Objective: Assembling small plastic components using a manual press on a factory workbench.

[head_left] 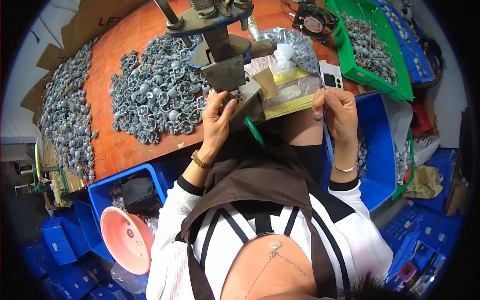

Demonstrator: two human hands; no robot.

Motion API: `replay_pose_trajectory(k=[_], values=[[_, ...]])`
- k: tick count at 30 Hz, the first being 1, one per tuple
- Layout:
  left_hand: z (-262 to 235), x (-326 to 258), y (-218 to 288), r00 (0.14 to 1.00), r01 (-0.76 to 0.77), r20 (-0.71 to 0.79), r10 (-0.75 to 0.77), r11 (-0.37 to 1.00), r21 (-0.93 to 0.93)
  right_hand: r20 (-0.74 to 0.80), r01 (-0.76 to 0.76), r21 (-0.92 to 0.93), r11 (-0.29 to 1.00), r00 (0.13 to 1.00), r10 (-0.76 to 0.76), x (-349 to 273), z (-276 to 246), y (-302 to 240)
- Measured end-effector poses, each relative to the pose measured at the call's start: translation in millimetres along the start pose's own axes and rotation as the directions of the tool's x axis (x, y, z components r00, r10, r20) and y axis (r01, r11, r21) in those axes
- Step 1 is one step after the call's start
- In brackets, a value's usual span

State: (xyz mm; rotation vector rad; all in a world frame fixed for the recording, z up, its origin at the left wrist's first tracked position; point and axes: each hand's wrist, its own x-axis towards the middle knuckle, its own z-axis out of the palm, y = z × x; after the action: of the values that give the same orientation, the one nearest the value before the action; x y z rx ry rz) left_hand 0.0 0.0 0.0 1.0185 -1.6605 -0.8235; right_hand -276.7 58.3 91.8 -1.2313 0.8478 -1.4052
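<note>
My left hand [216, 122] reaches to the base of a metal bench press [223, 75]. Its thumb and index finger are apart at the small fixture [235, 96] under the ram, whose contents are too dark to make out. To the right of the press, my right hand [339, 114] is raised with its fingers drawn together. A small greyish thing shows at its fingertips, too small to name. Left of the press lies a heap of grey round plastic caps [157, 95] on the orange-red tabletop [107, 65]. A green handle [254, 131] sticks out below the press base.
Wired grey parts [67, 110] are piled along the far left. A green tray [365, 75] holds more at the right. A phone [330, 76], a small fan [315, 22] and plastic bags [292, 47] lie behind. Blue bins [378, 175] and a pink basin [125, 240] stand below.
</note>
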Motion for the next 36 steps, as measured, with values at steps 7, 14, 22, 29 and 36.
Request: replay_pose_trajectory(k=[7,14,22,29,36], values=[[5.7,-5.1,-4.4,0.992,0.050,-0.112,-0.054,0.998,-0.040,-0.073,-0.044,0.053,0.998,0.996,0.048,-4.2,5.0,4.0],[-56.8,35.1,20.3,0.925,0.116,0.310,-0.221,0.939,0.323,-0.157,-0.104,-0.047,0.993,0.983,0.095,-10.0,13.4,-8.9],[-157.0,119.9,-58.6,0.988,-0.149,0.153,0.005,0.255,0.955,-0.088,-0.221,-0.170,0.960,0.974,0.208,-16.8,15.0,-3.2],[-143.5,98.0,-31.0,0.965,-0.160,-0.008,0.263,0.613,0.773,0.022,-0.189,-0.320,0.928,0.978,0.207,-15.0,31.9,14.1],[-56.0,6.9,32.8,0.942,0.292,0.023,-0.335,0.782,-0.551,0.056,-0.087,-0.366,0.926,0.992,0.115,3.9,89.6,39.7]])
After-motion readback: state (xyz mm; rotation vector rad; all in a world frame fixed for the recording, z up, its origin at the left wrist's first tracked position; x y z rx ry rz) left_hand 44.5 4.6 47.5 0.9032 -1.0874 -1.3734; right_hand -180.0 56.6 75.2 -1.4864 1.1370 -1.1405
